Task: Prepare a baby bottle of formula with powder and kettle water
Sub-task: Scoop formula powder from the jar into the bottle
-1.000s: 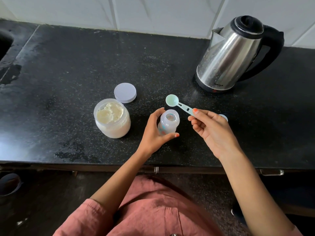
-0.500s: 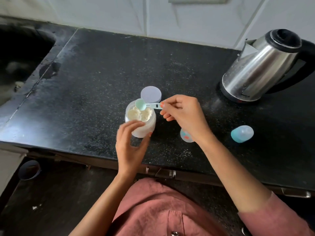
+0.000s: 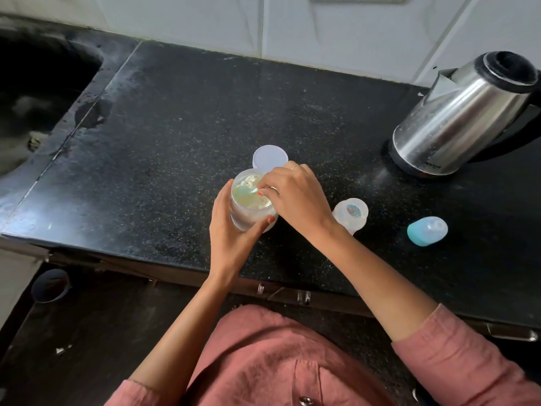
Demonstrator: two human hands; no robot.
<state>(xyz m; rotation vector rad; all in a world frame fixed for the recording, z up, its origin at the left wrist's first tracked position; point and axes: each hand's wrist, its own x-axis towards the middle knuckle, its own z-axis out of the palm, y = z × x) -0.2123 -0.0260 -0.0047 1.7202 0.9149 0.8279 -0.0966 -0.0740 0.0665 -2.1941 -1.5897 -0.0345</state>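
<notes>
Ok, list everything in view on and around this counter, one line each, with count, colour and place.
Countertop: one, black speckled, fills the middle of the view.
Sink: one, dark, far left.
Wall tiles: several, white, behind the counter.
Electric kettle: one, steel with black lid and handle, back right.
Powder jar: one, clear with cream powder, open, centre.
Jar lid: one, pale lilac, flat behind the jar.
Scoop: one, mint green, in the jar.
Baby bottle: one, clear, open, upright right of the jar.
Bottle cap: one, teal and clear, on its side at right.
Left hand: fingers around the jar.
Right hand: fingers pinch the scoop.
</notes>
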